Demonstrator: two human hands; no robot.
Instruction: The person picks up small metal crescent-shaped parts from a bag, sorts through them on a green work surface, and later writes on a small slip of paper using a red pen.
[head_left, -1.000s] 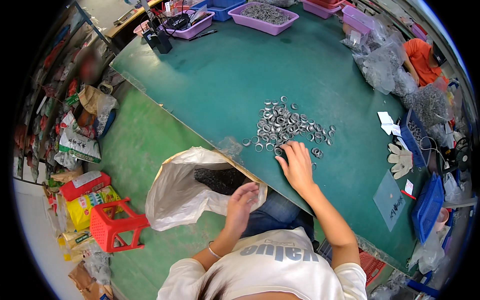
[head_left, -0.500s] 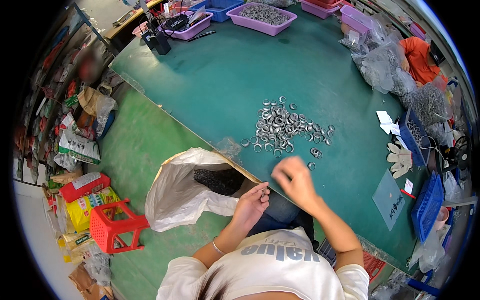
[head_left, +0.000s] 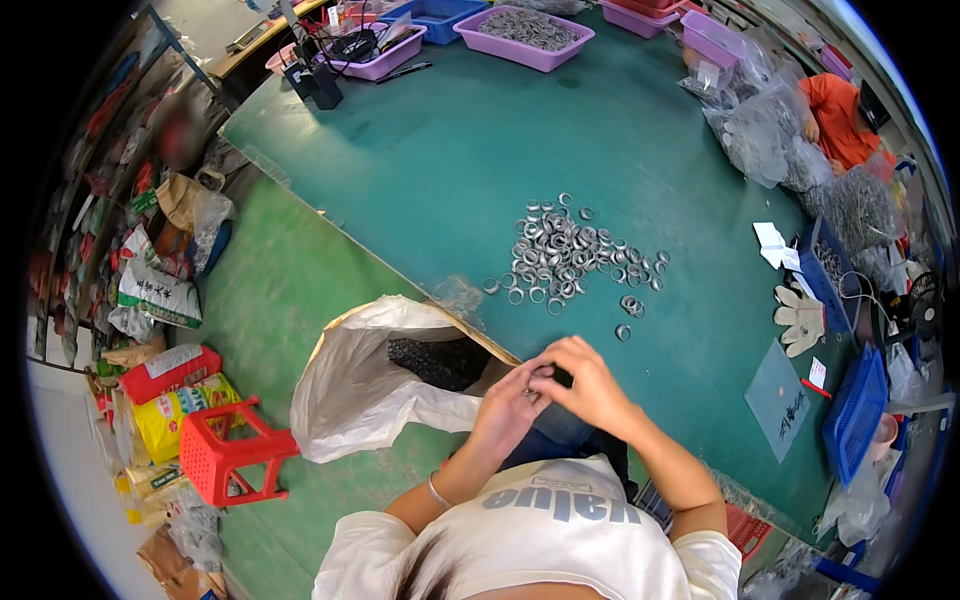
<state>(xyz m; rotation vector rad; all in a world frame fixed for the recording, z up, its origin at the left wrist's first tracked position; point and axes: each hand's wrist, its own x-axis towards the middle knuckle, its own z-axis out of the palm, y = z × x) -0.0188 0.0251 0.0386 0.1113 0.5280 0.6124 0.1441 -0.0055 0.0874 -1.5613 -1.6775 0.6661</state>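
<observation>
Just below the table point(head_left: 420, 170) edge, in the lower centre of the frame, the left hand point(head_left: 503, 415) and right hand point(head_left: 585, 388) are touching at the fingertips. A small grey piece point(head_left: 528, 391), probably a ring, is showing between them; fingers are hiding most of it, so I cannot tell which hand is clamping it or how firmly.

The rings point(head_left: 560, 250) are lying in a loose heap right of the frame's centre, with a stray ring point(head_left: 623, 332) sitting apart at its lower right, nearest the right forearm. A careless sweep of that arm could be knocking it away.

The likeliest trouble is a slip: the piece is small, and the hands are working past the edge, so a weak pinch could be sending it down into the lap or floor point(head_left: 300, 260). The sack point(head_left: 350, 390) is gaping just left of the left hand, dark contents point(head_left: 437, 362) showing inside; a piece bouncing that way could be getting lost among them. A knock from the left wrist could also be shifting the sack's mouth.
</observation>
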